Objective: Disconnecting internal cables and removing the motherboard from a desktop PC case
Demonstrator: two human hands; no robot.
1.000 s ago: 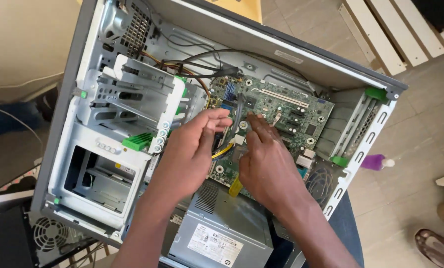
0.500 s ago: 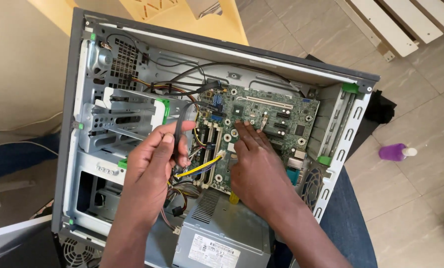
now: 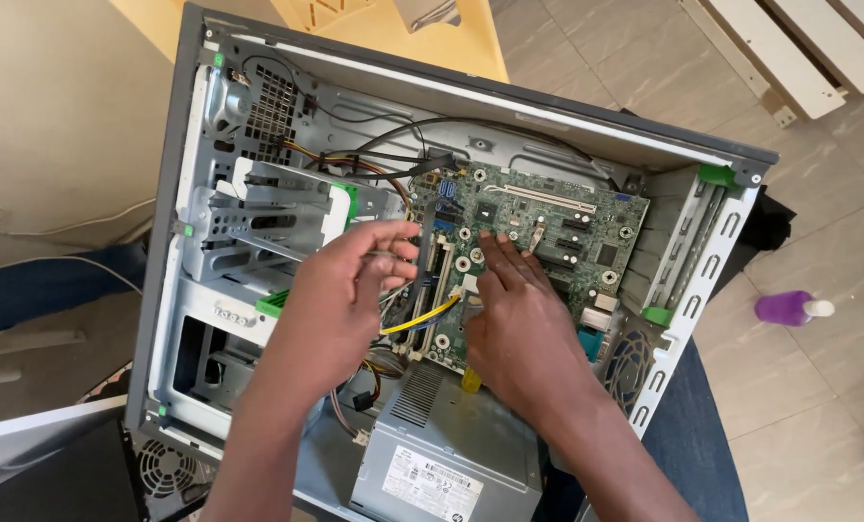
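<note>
An open grey computer case (image 3: 166, 242) lies on its side across my lap. My left hand (image 3: 340, 295) pinches a dark narrow memory module (image 3: 423, 253) that stands on edge at the slots of the green motherboard (image 3: 558, 222). A yellow cable (image 3: 417, 317) runs just below those fingers. My right hand (image 3: 514, 324) lies on the motherboard with its fingers stretched toward the slots. The yellow end of a tool (image 3: 471, 379) sticks out under its palm.
A grey power supply (image 3: 451, 454) fills the near end of the case, and a metal drive cage (image 3: 258, 222) sits at the left. A fan (image 3: 625, 372) is at the right wall. A purple bottle (image 3: 785, 307) lies on the tiled floor, with white wooden slats (image 3: 790, 58) beyond.
The view has shifted, so the case now sits lower and more centred. My hands have drawn apart, the left one moving left with the module. The right hand stays on the board.
</note>
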